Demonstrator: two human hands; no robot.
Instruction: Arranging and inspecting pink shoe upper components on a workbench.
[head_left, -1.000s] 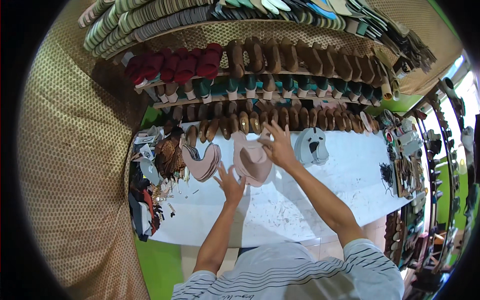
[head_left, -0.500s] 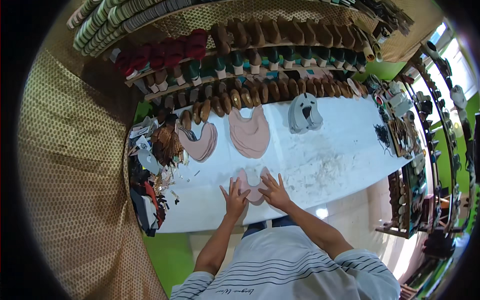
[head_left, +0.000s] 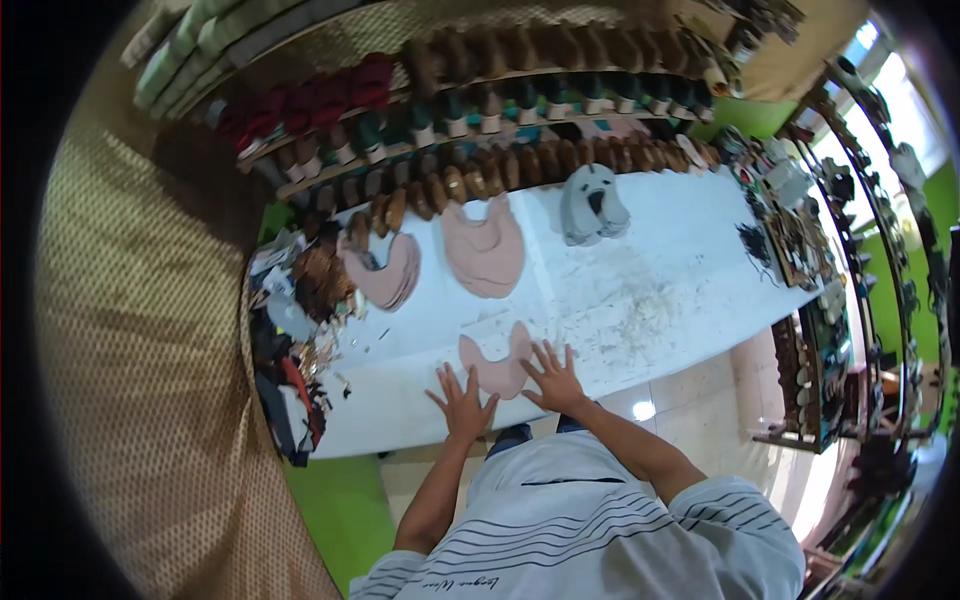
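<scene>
A pink U-shaped flat piece (head_left: 498, 375), like a cut shoe upper, lies near the table's front edge with its opening turned away from me. My left hand (head_left: 464, 405) rests palm down by its lower left side, fingers spread. On the other side, my right hand (head_left: 554, 381) is also spread, its fingertips at the piece's right edge. Neither hand grips anything. Farther back lie a stack of similar pink pieces (head_left: 485, 260) and, to its left, another pink stack (head_left: 393, 277).
A pile of grey pieces (head_left: 594, 207) sits at the back of the white table (head_left: 690, 260). Rows of shoes (head_left: 480, 178) and shoe shelves (head_left: 500, 130) line the far side. Scraps and tools (head_left: 300, 320) clutter the left end; more odds and ends (head_left: 790, 215) fill the right end.
Both hands have slid off the pink piece toward its sides and nearer to me, uncovering more of it. The view has shifted slightly.
</scene>
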